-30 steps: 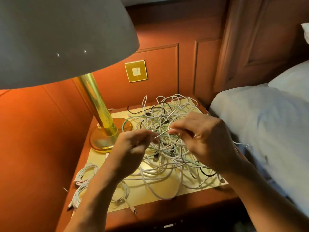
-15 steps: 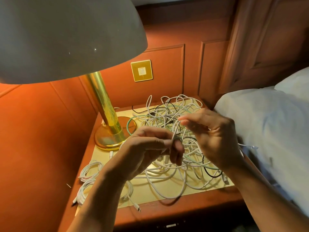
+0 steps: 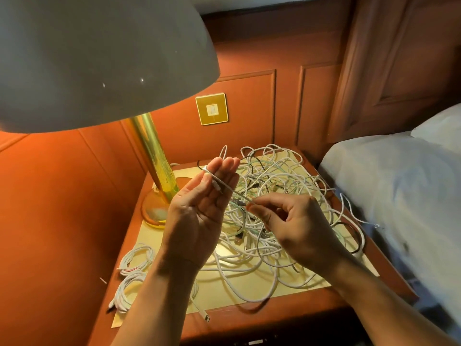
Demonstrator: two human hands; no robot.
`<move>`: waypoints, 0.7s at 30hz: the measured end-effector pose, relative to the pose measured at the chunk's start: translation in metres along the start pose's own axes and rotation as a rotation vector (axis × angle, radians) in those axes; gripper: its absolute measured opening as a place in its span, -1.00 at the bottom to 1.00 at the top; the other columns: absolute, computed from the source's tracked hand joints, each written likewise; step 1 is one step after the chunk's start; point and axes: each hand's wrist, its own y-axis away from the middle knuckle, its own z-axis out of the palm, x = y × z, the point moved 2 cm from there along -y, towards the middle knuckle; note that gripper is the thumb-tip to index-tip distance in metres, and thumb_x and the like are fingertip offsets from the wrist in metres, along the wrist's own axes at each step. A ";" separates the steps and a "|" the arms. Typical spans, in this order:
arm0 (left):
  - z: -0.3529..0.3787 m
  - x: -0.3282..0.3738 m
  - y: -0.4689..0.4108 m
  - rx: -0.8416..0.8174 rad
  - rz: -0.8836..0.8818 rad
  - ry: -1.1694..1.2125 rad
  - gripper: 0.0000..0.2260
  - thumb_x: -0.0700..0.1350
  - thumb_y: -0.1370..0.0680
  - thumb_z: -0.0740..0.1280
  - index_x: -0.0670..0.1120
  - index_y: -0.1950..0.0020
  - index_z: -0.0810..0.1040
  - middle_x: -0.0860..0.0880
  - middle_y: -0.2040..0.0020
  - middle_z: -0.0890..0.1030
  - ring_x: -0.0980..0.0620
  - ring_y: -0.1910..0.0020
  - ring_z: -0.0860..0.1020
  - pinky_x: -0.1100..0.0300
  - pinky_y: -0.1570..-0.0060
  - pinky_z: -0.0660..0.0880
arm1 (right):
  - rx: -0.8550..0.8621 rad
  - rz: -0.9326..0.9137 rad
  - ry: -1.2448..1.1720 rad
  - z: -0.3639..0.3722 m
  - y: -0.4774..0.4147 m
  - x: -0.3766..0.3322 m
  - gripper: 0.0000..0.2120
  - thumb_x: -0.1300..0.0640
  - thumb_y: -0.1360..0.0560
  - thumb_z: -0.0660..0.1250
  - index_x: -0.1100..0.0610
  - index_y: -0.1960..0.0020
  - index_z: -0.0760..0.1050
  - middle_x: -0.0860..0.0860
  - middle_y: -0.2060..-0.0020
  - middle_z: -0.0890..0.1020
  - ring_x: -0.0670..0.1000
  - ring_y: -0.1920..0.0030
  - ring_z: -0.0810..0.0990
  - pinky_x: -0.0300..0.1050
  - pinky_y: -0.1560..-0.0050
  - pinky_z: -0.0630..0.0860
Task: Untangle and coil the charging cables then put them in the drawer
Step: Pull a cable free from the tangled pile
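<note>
A thin white charging cable (image 3: 225,184) runs taut between the two hands, above the tangled heap of white, pale green and black cables (image 3: 279,196) spread over the cream top of the reddish wooden bedside table (image 3: 249,318). The left hand (image 3: 199,213) is raised palm up with its fingers straight and close together; the cable lies across them, looping round the fingertips, with the thumb resting against it at the side. Just right of and below that hold, the right hand (image 3: 294,228) pinches the same cable between thumb and forefinger, its other fingers curled in. Beneath both hands the heap lies loose on the table. Left of and below the left wrist, two coiled white cables (image 3: 136,258) rest near the table's edge. Behind the left hand stands a brass lamp (image 3: 154,168) under a wide grey shade.
</note>
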 end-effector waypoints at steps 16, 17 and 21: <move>-0.026 -0.005 -0.007 -0.094 0.059 -0.865 -0.72 -0.36 -0.65 0.22 -0.16 -0.25 0.63 -0.05 -0.15 0.72 0.02 -0.24 0.64 0.13 -0.34 0.51 | 0.117 -0.280 0.203 -0.021 0.003 -0.017 -0.92 0.12 -0.52 0.46 0.12 0.05 0.69 -0.12 0.24 0.64 -0.10 0.27 0.59 -0.21 0.32 0.51; -0.024 -0.008 -0.005 -0.139 0.038 -0.919 -0.74 -0.33 -0.63 0.25 -0.13 -0.21 0.65 -0.03 -0.13 0.73 0.03 -0.21 0.66 0.15 -0.30 0.53 | 0.147 -0.323 0.249 -0.022 0.003 -0.018 -0.91 0.14 -0.51 0.46 0.14 0.03 0.70 -0.09 0.24 0.63 -0.11 0.30 0.55 -0.23 0.35 0.47; -0.014 -0.013 0.000 -0.277 -0.059 -1.061 -0.69 -0.23 -0.51 0.22 -0.16 -0.11 0.72 -0.02 -0.06 0.75 0.04 -0.14 0.68 0.17 -0.20 0.56 | 0.274 -0.385 0.309 -0.030 0.002 -0.018 -0.85 0.14 -0.49 0.50 0.17 -0.03 0.72 -0.02 0.21 0.66 -0.08 0.26 0.59 -0.17 0.33 0.52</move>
